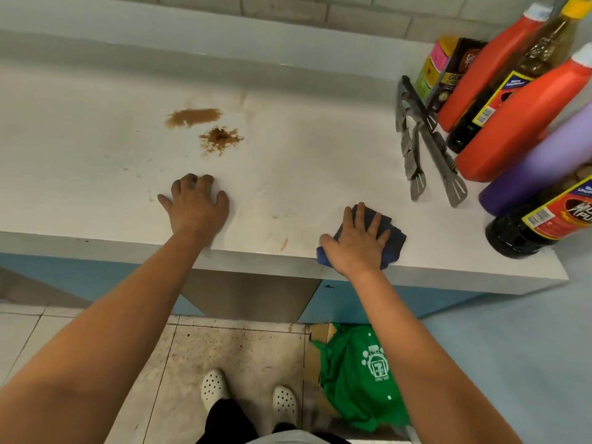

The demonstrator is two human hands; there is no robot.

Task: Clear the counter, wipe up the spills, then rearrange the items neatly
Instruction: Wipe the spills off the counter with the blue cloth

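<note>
Wiping step in hand, judging by the layout: items already pushed to the right end, spills not yet reached.

Far left: bare white counter point(80, 139), raised ledge behind, pale tiled wall above. Brown smear point(193, 117) toward the back, granular brown spill point(220, 140) just in front of it, faint specks trailing toward the near edge. Left hand point(195, 206) flat on the counter below the spills, fingers spread, tips slightly bent, holding nothing, probably bracing. Small brown streak point(284, 244) at the near edge between the hands. Right hand point(355, 241) pressing a folded dark blue cloth point(392, 241) against the front edge, fingers spread and straight over it, thumb out to the side. Further right: two metal tongs point(426, 145) lying side by side, then red squeeze bottles point(519, 123), dark sauce bottles point(528, 229), a purple bottle point(544, 165) and small packets point(443, 72) crowded together at the counter's end.

Next move, likely: cloth swept up and leftward across to the two brown patches, well apart from it now, firm pressure, loose grains gathered rather than scattered.

Below: blue cabinet front, speckled floor tiles, white perforated clogs, green bag point(358, 376) on a cardboard box.
</note>
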